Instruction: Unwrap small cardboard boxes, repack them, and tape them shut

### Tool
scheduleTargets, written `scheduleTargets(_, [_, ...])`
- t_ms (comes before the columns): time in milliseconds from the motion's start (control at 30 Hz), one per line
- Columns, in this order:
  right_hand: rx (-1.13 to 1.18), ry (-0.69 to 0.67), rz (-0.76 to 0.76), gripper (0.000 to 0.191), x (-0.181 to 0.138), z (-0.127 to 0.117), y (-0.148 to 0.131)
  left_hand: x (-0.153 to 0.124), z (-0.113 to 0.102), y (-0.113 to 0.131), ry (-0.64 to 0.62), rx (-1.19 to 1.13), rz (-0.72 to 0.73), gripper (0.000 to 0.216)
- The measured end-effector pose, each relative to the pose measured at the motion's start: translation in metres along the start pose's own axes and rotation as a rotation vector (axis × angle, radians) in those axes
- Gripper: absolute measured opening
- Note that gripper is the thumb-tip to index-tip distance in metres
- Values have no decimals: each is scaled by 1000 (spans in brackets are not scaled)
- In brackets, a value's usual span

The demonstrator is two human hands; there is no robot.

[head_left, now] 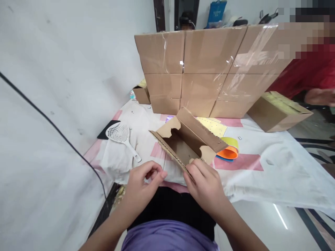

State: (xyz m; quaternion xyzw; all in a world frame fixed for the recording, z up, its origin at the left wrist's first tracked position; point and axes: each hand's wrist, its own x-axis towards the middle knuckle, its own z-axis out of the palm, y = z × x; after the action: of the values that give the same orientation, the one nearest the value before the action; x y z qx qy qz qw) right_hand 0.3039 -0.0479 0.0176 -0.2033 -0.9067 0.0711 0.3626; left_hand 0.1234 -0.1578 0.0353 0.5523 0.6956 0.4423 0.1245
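View from above a person's two bare hands at the near edge of a low surface covered by a white and pink cloth. The right hand pinches the near end of a small, part-folded cardboard box, fingers closed on its corner; the box lies open-topped on the cloth just beyond the hands, one long edge showing a row of small holes. The left hand is just beside it, fingers curled inward with thumb and fingertips close together; I cannot tell whether it holds anything. Left of the box lies a white plastic strainer, handle pointing toward the hands. Right of the box, touching it, sit an orange piece and yellow sheets. Behind stands a wall of taped cartons, stacked in rows. At far right another open carton rests near a person in a red sleeve
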Motion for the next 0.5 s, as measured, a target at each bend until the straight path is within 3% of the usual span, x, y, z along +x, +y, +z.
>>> scheduleTargets(67, [5,-13,-12,21,-1,4,-4,1,9,-5,-60,-194,-172,30])
scheduleTargets(133, [9,-20,-24,19,-1,8,-9,6,16,-8,-66,-344,-239,36])
scheduleTargets(367, [-64,-86,-39,22,4,16,-18,12,27,-17,3,-567,-263,38])
scheduleTargets(500, [43,-195,59,13,12,10,-25,10,27,-23,34,-584,-287,32])
